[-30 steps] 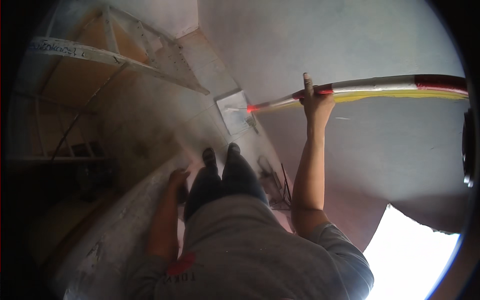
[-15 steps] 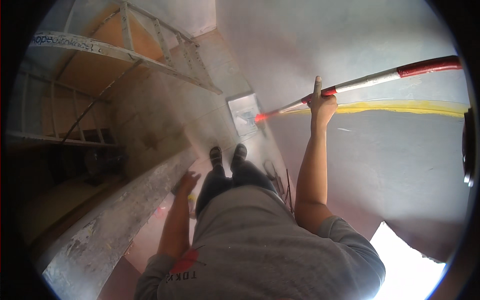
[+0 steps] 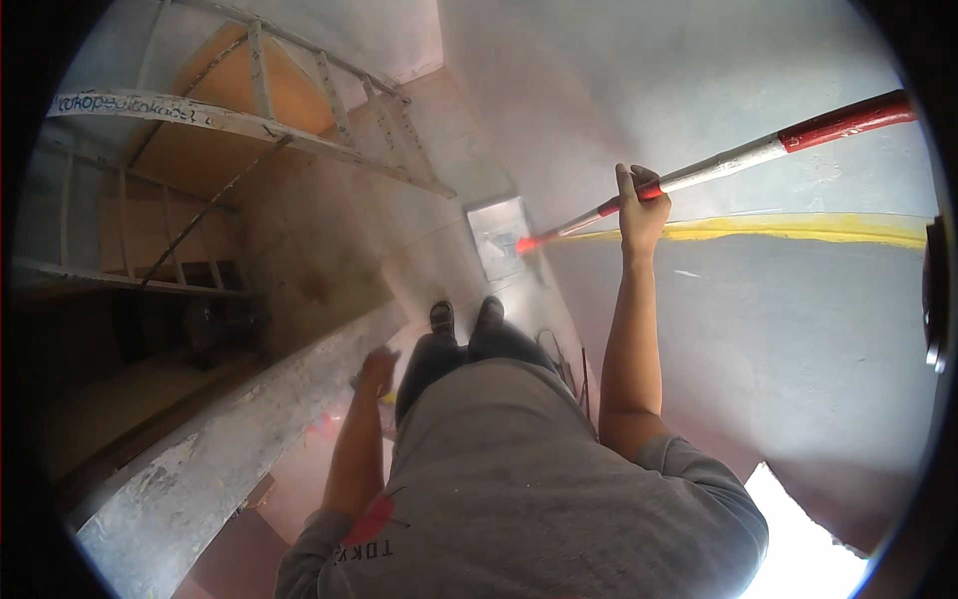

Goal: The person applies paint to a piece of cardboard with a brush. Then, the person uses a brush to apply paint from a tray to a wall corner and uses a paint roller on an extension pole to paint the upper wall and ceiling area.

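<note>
My right hand is closed around a long pole painted in red and white bands, its arm stretched out ahead. From the upper right the pole slants down to a reddish end beside a pale, square tray-like thing on the floor. Whether that end touches the tray or the floor, I cannot tell. My left hand hangs low near a rough plastered ledge. It looks slightly blurred, with loose fingers and nothing visible in them.
A paint-spattered ladder stands at the upper left, in front of an orange-brown rounded surface. On the right is a wall, pale above and grey below, with a yellow stripe between. Sandals lie by the wall's foot.
The pole's upper end has swung slightly upward. My right thumb, which stuck up off the pole, now lies closer to it. The view has shifted a little.
</note>
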The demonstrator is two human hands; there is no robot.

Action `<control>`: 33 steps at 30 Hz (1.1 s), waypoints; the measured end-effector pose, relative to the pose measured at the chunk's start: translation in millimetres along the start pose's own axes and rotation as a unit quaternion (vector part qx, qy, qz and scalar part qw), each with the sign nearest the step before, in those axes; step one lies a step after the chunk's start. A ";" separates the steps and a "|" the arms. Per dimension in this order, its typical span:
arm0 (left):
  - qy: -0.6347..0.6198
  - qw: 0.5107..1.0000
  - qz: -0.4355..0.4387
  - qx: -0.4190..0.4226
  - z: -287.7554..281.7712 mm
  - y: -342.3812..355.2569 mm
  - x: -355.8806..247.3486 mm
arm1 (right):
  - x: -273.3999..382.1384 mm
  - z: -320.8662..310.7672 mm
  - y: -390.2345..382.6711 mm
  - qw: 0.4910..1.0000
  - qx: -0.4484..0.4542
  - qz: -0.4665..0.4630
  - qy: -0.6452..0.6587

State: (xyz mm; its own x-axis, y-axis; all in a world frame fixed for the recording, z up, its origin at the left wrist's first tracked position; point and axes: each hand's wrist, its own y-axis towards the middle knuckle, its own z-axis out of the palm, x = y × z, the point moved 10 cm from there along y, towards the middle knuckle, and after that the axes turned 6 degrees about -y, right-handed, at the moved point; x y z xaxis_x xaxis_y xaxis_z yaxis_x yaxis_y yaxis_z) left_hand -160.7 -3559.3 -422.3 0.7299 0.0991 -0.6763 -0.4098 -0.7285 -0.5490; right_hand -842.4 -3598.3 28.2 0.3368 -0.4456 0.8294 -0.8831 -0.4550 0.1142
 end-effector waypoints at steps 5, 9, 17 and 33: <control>-0.087 0.988 -0.124 -0.013 -15.2 34.8 -44.0 | -7.0 -15.1 -2.8 0.996 -0.023 0.003 0.087; -0.044 0.999 0.004 -0.017 -42.2 37.1 -52.6 | -0.6 -5.1 -9.0 0.990 0.004 -0.008 0.139; -0.138 0.969 -0.204 0.025 -89.7 104.1 -35.6 | -11.4 -9.0 -10.5 0.989 -0.034 0.003 0.146; -0.187 0.923 -0.332 0.061 -302.4 228.7 -1.0 | 54.5 -33.7 -29.7 0.967 -0.245 0.043 0.057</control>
State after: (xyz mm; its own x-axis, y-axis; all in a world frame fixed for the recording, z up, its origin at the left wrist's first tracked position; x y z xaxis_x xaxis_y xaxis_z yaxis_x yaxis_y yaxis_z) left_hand -89.7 -3931.0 -398.6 0.6121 0.7390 -0.2813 -0.0155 -0.3445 -0.9387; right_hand -808.9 -3583.1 88.4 0.2414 -0.3649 0.8992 -0.9644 0.0129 0.2641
